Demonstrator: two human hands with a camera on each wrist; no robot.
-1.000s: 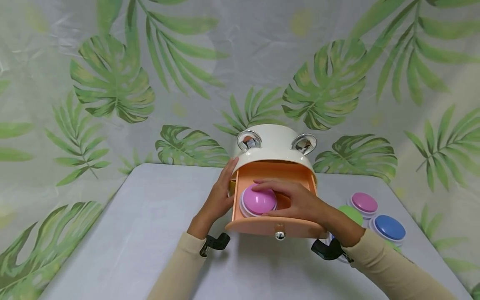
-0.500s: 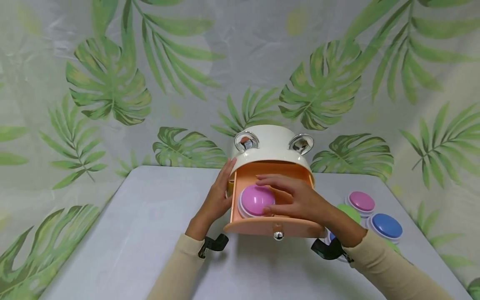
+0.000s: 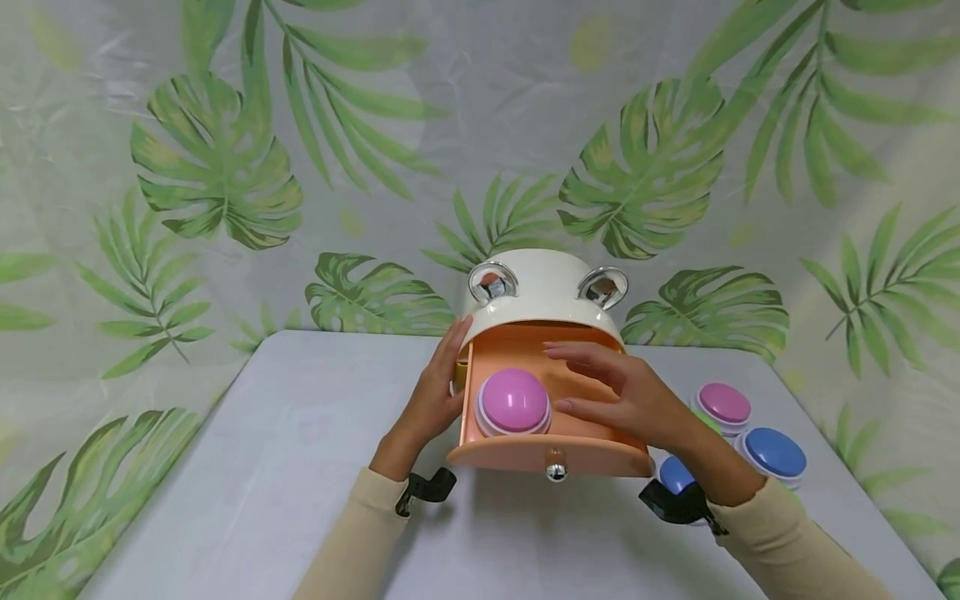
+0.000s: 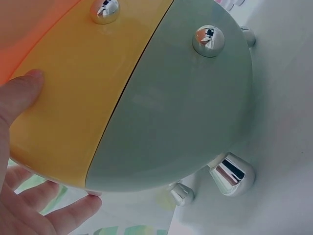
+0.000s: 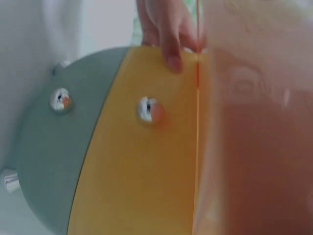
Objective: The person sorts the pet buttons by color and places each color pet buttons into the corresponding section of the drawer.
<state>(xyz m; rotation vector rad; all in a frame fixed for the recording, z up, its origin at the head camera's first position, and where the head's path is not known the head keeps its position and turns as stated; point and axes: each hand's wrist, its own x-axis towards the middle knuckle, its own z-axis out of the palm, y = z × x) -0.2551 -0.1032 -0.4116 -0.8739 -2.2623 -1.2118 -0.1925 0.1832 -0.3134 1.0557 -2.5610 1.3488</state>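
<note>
A white, round-topped drawer cabinet [image 3: 540, 283] with two silver rings stands upright, its orange top drawer [image 3: 585, 454] pulled out. Inside the drawer, toward its left, lies a round pink-domed thing [image 3: 515, 400] with a white base. My left hand [image 3: 431, 396] holds the cabinet's left side; in the left wrist view its thumb lies on the yellow drawer front [image 4: 93, 83] and its fingers reach round the side. My right hand [image 3: 637, 400] hovers over the drawer's right part, fingers apart and holding nothing, with a gap to the pink dome. The right wrist view shows no right hand.
At the table's right lie several similar domed things, among them a pink one [image 3: 724, 403] and a blue one [image 3: 776, 454]. Another blue one [image 3: 675, 473] is partly behind my right wrist. Below the yellow drawer is a green drawer front [image 4: 171, 112]. A leaf-patterned cloth [image 3: 495, 125] hangs behind.
My right hand has let go of the pink-domed thing and drawn away to the right. The thing stays in the drawer. My left hand keeps its hold on the cabinet.
</note>
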